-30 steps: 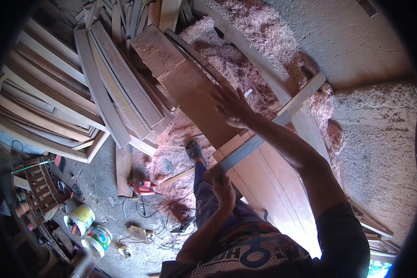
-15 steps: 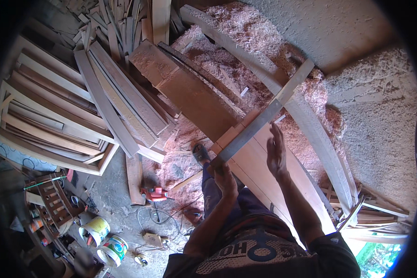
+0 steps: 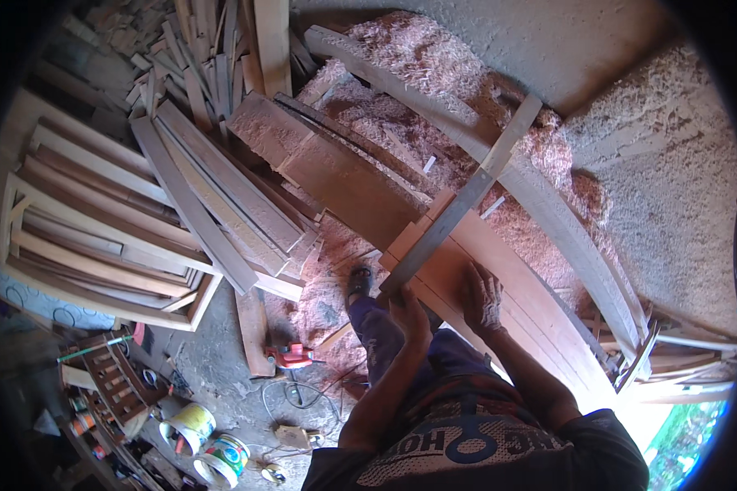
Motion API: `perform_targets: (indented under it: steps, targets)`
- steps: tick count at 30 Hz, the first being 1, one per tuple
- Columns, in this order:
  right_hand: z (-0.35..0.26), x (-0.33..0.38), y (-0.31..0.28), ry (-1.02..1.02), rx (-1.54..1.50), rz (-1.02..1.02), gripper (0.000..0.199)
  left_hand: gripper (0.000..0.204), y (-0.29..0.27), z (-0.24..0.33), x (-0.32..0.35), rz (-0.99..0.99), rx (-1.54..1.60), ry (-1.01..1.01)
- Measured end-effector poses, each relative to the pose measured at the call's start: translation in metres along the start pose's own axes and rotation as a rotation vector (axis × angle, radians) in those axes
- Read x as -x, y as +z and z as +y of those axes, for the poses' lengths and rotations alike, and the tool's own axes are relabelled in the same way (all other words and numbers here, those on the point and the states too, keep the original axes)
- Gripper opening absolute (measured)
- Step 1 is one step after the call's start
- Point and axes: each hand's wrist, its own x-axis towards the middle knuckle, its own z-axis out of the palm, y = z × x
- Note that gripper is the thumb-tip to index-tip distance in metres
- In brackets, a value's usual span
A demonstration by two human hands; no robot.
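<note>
A long straight wooden bar lies slantwise across a wide reddish plank. My left hand is closed around the bar's near end, at the plank's left edge; its fingertips are partly hidden. My right hand lies on the plank, to the right of the bar's near end, with fingers stretched out and nothing held. Lengthwise lines run along the plank's face. Past the plank, the bar's far end crosses over a long curved timber.
A thick brown board extends beyond the plank. Wood shavings cover the floor behind. Curved frames and stacked boards stand at left. A red power tool, its cable and two buckets sit lower left.
My right hand has moved left and down from above the plank's right side onto its surface. My left hand stays at the bar's near end. The whole view has shifted slightly.
</note>
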Motion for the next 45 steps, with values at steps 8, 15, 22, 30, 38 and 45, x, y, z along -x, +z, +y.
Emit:
perform_targets:
  steps: [8,15,22,30,38,45]
  targets:
    - [-0.003,0.007,0.005,0.154,0.079,-0.028,0.060,0.068,-0.027,0.089,-0.100,-0.026,-0.131,-0.186]
    - [-0.011,-0.003,0.008,0.145,0.121,0.002,0.062,0.069,-0.009,0.130,-0.352,0.076,0.445,-0.049]
    - [-0.010,-0.007,0.011,0.184,0.127,-0.011,0.061,0.066,-0.017,0.130,-0.453,0.158,0.321,-0.119]
    - [-0.008,0.013,0.011,0.264,0.151,-0.040,0.060,0.058,-0.005,0.114,-0.419,0.131,0.061,-0.441]
    - [-0.012,0.000,0.011,0.305,0.132,-0.094,0.059,0.065,-0.023,0.130,-0.422,-0.059,0.097,-0.485]
    - [-0.011,0.007,0.008,0.210,0.191,0.035,0.051,0.061,-0.021,0.098,-0.281,-0.540,-0.592,0.700]
